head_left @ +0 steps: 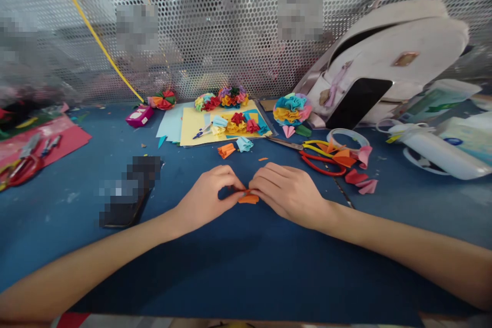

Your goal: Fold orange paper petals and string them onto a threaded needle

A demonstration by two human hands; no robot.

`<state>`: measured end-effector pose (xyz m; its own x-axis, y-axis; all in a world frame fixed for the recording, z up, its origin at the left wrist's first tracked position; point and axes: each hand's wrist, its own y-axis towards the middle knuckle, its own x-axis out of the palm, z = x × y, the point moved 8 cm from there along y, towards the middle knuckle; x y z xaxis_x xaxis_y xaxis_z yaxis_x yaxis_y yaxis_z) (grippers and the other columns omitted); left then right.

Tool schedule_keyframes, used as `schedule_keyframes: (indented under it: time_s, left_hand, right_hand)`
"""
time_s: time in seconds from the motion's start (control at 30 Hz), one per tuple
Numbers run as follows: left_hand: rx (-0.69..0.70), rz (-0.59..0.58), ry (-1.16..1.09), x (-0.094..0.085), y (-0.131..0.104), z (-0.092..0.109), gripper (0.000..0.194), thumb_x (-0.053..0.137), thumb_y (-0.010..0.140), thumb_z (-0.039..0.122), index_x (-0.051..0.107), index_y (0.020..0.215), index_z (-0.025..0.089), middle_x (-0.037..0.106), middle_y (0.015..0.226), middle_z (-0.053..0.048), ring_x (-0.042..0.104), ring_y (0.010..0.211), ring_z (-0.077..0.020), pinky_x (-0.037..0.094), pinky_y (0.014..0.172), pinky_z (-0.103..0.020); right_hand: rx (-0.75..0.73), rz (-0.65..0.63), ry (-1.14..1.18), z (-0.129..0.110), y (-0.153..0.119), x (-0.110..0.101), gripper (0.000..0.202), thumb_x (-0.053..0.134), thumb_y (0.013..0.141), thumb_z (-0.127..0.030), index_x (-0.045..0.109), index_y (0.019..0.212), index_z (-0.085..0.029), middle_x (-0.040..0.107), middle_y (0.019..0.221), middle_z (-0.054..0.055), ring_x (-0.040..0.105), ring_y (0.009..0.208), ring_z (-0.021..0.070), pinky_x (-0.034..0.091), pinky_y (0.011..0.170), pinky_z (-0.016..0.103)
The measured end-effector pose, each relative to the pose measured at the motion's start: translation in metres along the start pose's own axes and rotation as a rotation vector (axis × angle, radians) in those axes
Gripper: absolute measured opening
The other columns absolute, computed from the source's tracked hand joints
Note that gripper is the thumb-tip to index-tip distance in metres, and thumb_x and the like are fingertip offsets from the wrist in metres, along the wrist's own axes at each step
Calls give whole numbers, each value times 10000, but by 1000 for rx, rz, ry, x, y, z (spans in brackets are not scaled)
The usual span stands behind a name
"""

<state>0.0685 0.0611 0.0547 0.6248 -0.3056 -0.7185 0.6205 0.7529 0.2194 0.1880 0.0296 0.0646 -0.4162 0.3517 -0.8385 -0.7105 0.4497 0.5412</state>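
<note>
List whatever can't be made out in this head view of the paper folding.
- Orange paper piece: mostly covered by the fingertips of the left hand and right hand, so its shape is unclear.
- Dark phone on the blue table: top pixelated.
- Behind the perforated screen: blurred patches.
- Red scissors: cut off by the left edge.

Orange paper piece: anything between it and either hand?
Nothing visible. The left hand and the right hand both already pinch the orange paper piece between their fingertips, low over the blue table. The red-handled scissors and the loose folded pieces lie off to the side and behind, clear of the hands.
</note>
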Motion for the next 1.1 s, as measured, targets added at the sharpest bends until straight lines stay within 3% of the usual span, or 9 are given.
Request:
schedule_keyframes:
  time_s: [0.13,0.27,0.37,0.53,0.63,0.87,1.1]
  left_hand:
    - [-159,-50,-159,1,3,-13,149,673,845,45,741,826,176,670,825,10,627,769,-121,475,722,-234]
    - [-223,-64,-209,4,3,-17,144,691,832,47,742,798,177,681,817,15,637,757,-117,486,725,-229]
    - [-161,-32,-130,1,2,-12,155,694,840,29,726,784,170,667,801,19,631,761,-116,471,723,-227]
    - [177,39,292,1,-5,10,107,661,912,86,720,838,136,648,816,-27,588,776,-172,448,722,-296]
    - [317,60,512,7,-10,20,197,585,978,154,722,838,132,635,808,-47,544,743,-195,431,712,-336]
    - [309,92,399,3,-8,20,201,560,1009,226,727,928,147,637,837,-31,576,778,-175,452,749,-314]
    - [268,87,376,1,-7,15,166,547,1004,165,712,985,155,649,878,-42,594,812,-188,468,768,-331]
  right_hand:
    - [-97,60,-123,-7,0,-7,266,466,1035,-120,654,851,-159,671,775,34,574,729,165,378,623,319]
    - [-199,108,-178,-15,-2,-10,272,479,1037,-124,658,838,-171,685,764,17,577,718,153,373,632,319]
    - [-138,68,-101,-10,-1,-5,253,466,1045,-149,650,872,-176,690,804,21,587,739,153,389,652,311]
    - [87,-109,160,6,-3,14,185,457,1031,-183,610,927,-174,665,892,45,596,787,176,412,663,301]
    - [182,-154,240,12,-5,19,121,485,1002,-176,587,939,-188,648,901,40,597,809,186,399,645,291]
    - [191,-114,257,15,-5,15,113,499,977,-159,577,900,-188,630,866,34,587,765,181,390,639,284]
    - [180,-65,222,18,-6,13,142,488,996,-169,591,899,-179,641,849,36,595,762,181,415,660,289]
